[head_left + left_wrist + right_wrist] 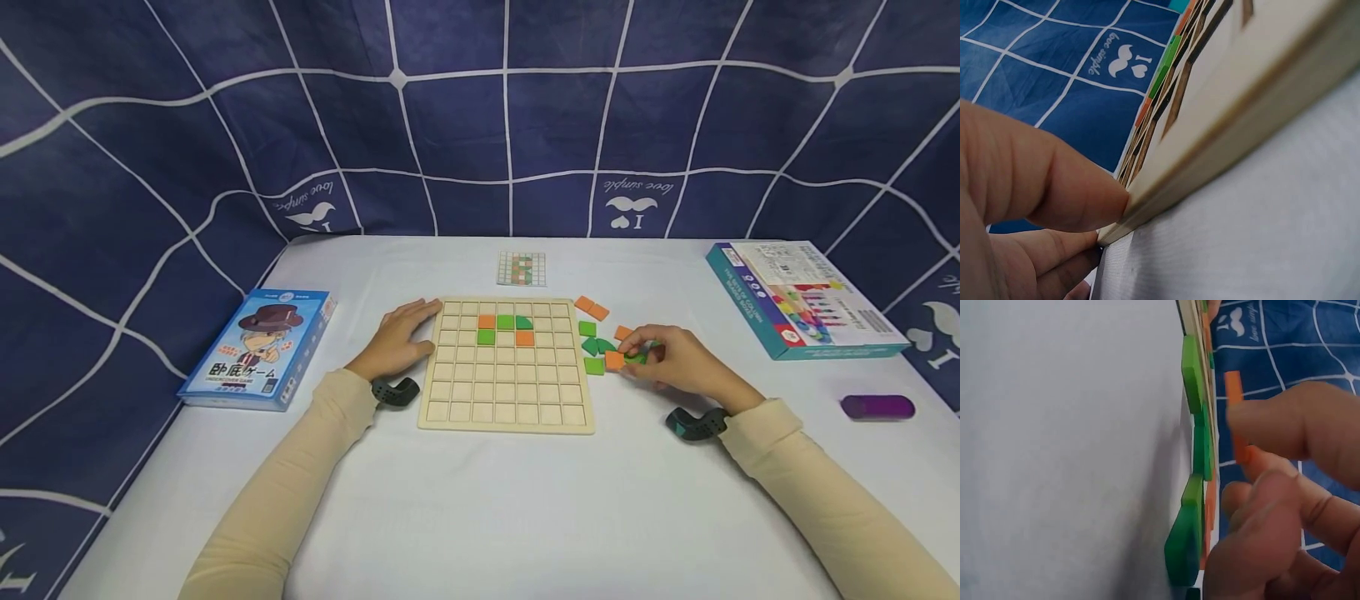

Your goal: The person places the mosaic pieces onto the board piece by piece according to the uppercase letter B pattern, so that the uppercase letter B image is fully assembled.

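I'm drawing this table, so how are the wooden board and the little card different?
The wooden board is much bigger than the little card. The wooden board has coloured tiles sitting in its squares; the little card's colours look printed. The wooden board has a thick edge, while the little card looks thin. Both show a grid with orange and green.

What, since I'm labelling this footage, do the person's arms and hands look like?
The left sleeve and right sleeve are plain, loose and beige, reaching the wrists. Dark curved bands are worn there: the left band and the right band, which shows a teal patch. The left hand and right hand are bare, without gloves.
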`<move>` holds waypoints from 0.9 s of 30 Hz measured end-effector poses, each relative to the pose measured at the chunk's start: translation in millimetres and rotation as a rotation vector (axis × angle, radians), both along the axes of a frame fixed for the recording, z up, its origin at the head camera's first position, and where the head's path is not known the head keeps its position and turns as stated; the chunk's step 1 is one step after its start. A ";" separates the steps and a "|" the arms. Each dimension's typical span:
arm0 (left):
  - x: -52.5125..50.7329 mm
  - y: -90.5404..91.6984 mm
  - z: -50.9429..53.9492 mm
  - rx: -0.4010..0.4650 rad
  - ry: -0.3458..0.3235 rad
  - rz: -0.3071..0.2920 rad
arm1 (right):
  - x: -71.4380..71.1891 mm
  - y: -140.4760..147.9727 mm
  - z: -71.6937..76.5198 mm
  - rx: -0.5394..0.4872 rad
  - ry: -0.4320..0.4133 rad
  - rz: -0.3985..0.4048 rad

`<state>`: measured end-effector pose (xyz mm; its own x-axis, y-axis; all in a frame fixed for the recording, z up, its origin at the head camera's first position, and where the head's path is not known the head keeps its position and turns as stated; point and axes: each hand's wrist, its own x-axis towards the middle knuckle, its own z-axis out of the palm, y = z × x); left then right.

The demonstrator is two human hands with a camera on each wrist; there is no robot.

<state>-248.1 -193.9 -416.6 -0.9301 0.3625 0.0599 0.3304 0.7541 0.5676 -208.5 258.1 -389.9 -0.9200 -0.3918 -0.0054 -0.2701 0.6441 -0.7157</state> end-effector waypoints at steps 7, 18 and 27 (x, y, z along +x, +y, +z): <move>0.4 -0.2 -0.1 0.003 0.004 -0.002 | 3.7 -9.1 5.8 -0.077 -0.047 -0.038; 0.7 -0.6 -0.3 0.005 0.004 -0.001 | 2.8 -35.2 7.7 -0.297 -0.200 -0.015; 1.3 1.0 1.8 0.006 -0.006 0.000 | -3.1 -68.0 10.9 -0.391 -0.296 -0.010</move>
